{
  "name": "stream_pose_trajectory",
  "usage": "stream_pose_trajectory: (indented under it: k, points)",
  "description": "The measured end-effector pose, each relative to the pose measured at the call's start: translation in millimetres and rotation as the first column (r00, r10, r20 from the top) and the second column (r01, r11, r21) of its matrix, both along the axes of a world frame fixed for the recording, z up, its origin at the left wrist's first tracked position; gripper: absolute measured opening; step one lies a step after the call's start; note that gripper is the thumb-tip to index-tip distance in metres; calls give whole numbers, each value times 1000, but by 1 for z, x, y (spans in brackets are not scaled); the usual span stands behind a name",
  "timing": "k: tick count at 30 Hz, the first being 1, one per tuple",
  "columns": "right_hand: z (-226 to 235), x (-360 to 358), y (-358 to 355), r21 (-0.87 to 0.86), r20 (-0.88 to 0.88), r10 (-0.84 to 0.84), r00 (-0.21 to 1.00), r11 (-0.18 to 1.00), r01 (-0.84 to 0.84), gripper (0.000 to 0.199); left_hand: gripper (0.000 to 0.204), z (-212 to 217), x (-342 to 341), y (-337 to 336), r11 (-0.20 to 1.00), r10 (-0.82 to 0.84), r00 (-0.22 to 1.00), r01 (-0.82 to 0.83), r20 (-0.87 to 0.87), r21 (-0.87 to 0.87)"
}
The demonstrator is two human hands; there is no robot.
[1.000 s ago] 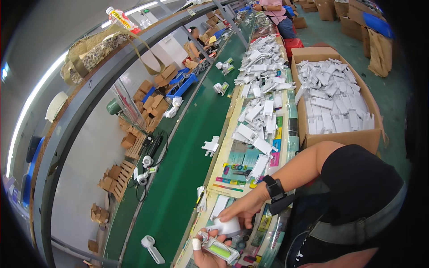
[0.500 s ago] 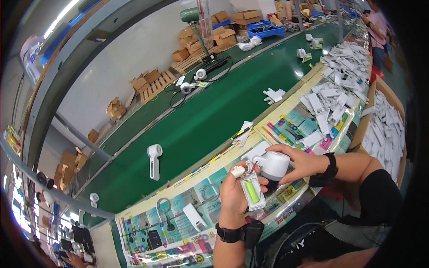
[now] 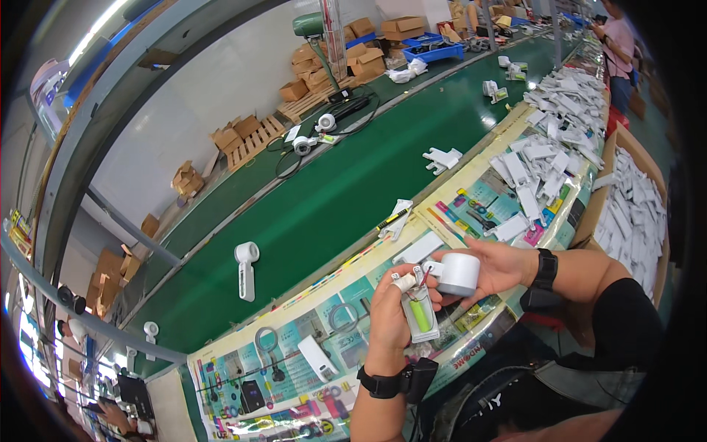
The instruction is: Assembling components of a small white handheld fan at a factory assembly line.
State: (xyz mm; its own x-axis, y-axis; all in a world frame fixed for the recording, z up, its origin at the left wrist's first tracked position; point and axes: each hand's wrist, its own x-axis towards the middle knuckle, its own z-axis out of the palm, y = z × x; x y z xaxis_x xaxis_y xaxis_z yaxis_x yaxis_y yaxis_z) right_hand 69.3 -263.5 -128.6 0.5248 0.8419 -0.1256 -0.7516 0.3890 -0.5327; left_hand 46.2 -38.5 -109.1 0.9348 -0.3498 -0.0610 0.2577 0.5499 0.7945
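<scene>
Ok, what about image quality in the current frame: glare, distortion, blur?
All in the head view: the grey beam bows strongly near the left rim; a white glare spot sits on the green belt, toward its far end; the light tube, upper left, looks blown out; the white cylindrical part and green cell look reasonably sharp.

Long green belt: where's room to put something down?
Bare: green belt just left of the white round-headed plastic piece, and between it and the white notched pieces. Crowded: the right end of the poster-covered bench, heaped with white plastic parts.
</scene>
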Motion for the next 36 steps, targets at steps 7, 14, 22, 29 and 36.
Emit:
stream_pose_trajectory:
  k: [7,14,22,29,36]
  points:
    - [32,-14,-2,-477,667,175,724,847,234,67,21,5,0,3,993,36,999,-34,-20,113]
    - [62,13,-19,327,410,663,-626,534,780,47,22,0,-3,-10,885,-134,988,154,-77,438]
    - [58,21,-16,331,386,685,-618,522,786,42,24,-5,-1,-7,874,-208,976,213,-60,436]
    - [69,16,-16,246,389,720,-574,520,818,46,19,-6,-3,-12,791,-197,978,114,73,601]
    - [76,13,-18,157,430,715,-551,542,825,52,17,-13,-3,-14,739,-174,964,-8,202,674]
